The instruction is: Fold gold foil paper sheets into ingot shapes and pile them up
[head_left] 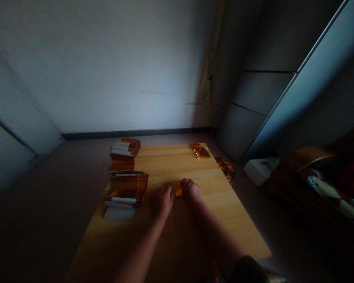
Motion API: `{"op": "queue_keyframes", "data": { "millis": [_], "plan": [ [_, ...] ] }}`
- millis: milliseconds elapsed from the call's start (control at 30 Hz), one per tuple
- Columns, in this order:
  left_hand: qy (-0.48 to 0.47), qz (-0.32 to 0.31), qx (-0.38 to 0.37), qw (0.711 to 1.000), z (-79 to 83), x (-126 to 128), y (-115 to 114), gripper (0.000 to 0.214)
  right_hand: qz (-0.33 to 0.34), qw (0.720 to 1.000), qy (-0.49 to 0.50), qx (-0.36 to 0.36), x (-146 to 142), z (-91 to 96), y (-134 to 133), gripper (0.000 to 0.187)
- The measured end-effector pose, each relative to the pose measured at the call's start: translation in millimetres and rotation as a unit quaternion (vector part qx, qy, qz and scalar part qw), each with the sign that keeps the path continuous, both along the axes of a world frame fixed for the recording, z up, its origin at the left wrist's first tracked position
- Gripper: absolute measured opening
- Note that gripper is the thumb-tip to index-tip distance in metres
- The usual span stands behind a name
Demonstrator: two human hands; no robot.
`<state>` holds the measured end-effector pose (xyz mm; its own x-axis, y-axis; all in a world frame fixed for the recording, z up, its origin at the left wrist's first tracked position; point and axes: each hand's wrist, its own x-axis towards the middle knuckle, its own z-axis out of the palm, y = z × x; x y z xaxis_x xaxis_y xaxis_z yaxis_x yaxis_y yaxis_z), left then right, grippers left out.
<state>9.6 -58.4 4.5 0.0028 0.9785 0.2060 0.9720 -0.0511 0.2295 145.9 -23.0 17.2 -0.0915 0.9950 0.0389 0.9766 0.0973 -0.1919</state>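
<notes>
Between my two hands, low over the wooden table, is a small orange-copper foil sheet (178, 189). My left hand (163, 199) is closed on its left end, and my right hand (191, 191) grips the right end with curled fingers. The sheet's ends are hidden inside my hands. Left of my hands lies a stack of copper-coloured foil sheets (126, 186) with white paper strips. Behind it sits another similar stack (135, 146). At the far right corner of the table is a small pile of shiny folded foil pieces (201, 151).
The light wooden table (218, 212) has its far edge near a pale wall (120, 78). More crumpled shiny foil (225, 169) is beyond the table's right edge. A white box (259, 171) and a wooden-armed seat (312, 157) stand to the right, before a tall cabinet (244, 122).
</notes>
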Motion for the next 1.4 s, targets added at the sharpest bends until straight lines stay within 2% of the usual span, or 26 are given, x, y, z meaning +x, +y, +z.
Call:
{"op": "queue_keyframes", "data": {
  "millis": [367,733,1033,1233,1400],
  "plan": [
    [0.017,0.008,-0.038,0.999,7.7,0,-3,0.036,0.005,1.000,-0.006,0.010,0,-7.9,0,0.024],
    [-0.005,0.003,-0.038,0.999,9.0,-4,2,0.032,0.006,1.000,-0.016,-0.011,-3,3.9,-5,0.021],
    [0.006,0.001,-0.051,0.999,13.3,-4,3,0.032,0.011,1.000,-0.023,0.003,-3,-1.6,-4,0.021],
    [-0.025,-0.022,-0.005,0.999,9.9,-7,1,0.028,0.009,1.000,-0.013,0.004,-3,-1.8,-5,0.016],
    [-0.042,-0.043,-0.013,0.998,7.1,-12,-1,0.036,-0.001,1.000,-0.011,0.005,-5,-1.4,-5,0.017]
  ]
}}
